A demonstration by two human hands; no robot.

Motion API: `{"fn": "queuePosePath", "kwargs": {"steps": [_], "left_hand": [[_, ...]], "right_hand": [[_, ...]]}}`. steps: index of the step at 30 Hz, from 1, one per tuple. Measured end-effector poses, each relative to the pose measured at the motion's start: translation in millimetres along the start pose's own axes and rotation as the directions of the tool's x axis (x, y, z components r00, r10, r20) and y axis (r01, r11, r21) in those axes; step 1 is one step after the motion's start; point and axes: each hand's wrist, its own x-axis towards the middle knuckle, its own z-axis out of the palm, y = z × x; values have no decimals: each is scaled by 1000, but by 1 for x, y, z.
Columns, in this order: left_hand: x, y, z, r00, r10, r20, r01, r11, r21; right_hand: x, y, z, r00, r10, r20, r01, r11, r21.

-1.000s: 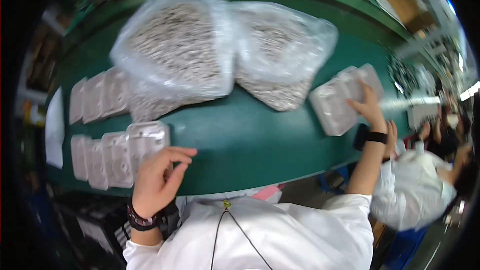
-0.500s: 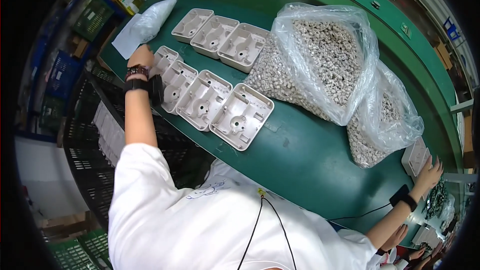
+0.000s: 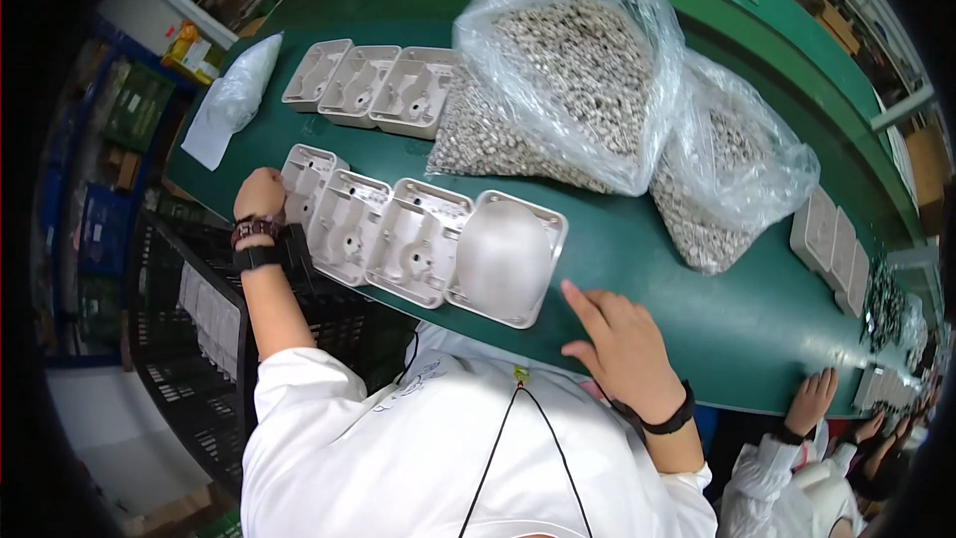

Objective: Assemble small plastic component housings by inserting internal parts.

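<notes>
Four pale grey plastic housings, open side up, stand in a near row on the green table. At the row's left end, my left hand (image 3: 261, 194) is curled against the leftmost housing (image 3: 307, 174); its fingertips are hidden. My right hand (image 3: 627, 349) is open and empty, with index finger and thumb apart, just right of the rightmost housing (image 3: 556, 229). A smooth pale blurred oval covers that housing's middle and hides its inside. The two middle housings (image 3: 349, 229) (image 3: 418, 239) show moulded posts and a round hole.
Behind stand three more housings (image 3: 413, 90) and two clear bags (image 3: 558, 70) (image 3: 722, 169) of small grey parts. A white plastic bag (image 3: 244, 85) lies far left, more housings (image 3: 827, 239) far right. A black crate (image 3: 189, 339) is lower left; another person's hand (image 3: 813, 399) rests right.
My right hand has come back from the housings at the far right to the near row's right end. My left hand stays by the leftmost housing. The whole view has shifted.
</notes>
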Motion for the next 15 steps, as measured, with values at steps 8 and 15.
{"fn": "queuePosePath", "kwargs": {"steps": [8, 15], "left_hand": [[-89, 70, -14, 935, 352, 47, -353, 936, 9], [-126, 119, -29, 803, 555, 219, -547, 831, -102]], "right_hand": [[-52, 15, 16, 913, 361, -189, -368, 930, -4], [-101, 33, 0, 716, 666, -209, -641, 746, 180]]}}
